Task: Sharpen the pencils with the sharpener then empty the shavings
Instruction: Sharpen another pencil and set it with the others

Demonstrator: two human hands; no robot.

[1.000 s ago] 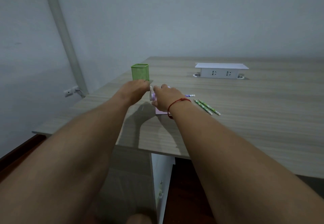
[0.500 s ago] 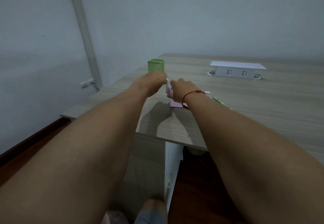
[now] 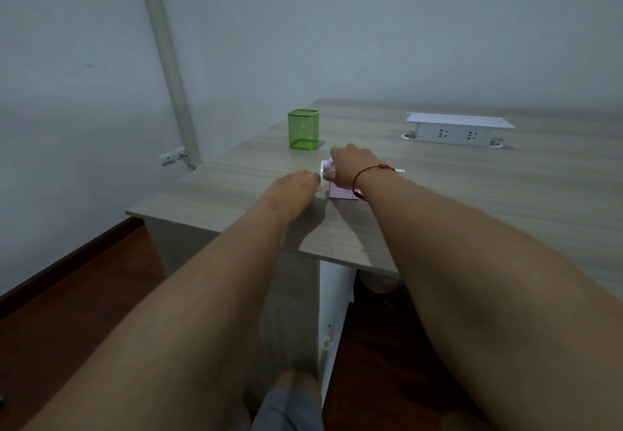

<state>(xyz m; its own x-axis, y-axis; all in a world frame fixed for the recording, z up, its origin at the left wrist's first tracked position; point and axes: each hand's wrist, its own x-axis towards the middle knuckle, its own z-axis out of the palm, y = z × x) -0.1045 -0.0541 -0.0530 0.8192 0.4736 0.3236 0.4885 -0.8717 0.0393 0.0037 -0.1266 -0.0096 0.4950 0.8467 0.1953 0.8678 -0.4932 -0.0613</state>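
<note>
Mid-frame, the right hand (image 3: 350,169) clasps the pink sharpener (image 3: 341,191); the left hand (image 3: 296,188) has its grip pinched on the crank (image 3: 322,171). It looks light, stiff plastic, likely to slide: press the body down

A pale wood-grain surface (image 3: 472,201) carries a green mesh cup (image 3: 303,129), a pink sharpener (image 3: 341,191) — and a white socket box (image 3: 458,130)

Pink sharpener (image 3: 341,191), white crank (image 3: 322,171). Pencil holder (image 3: 303,129), bright green mesh, see-through weave. Table (image 3: 472,201), pale grey-brown woodgrain, streaky. Socket box (image 3: 453,131), plain white, dark slots. String bracelet (image 3: 371,170), thin red. Floor (image 3: 84,299), dark reddish-brown. Wall (image 3: 371,26), flat pale grey.
</note>
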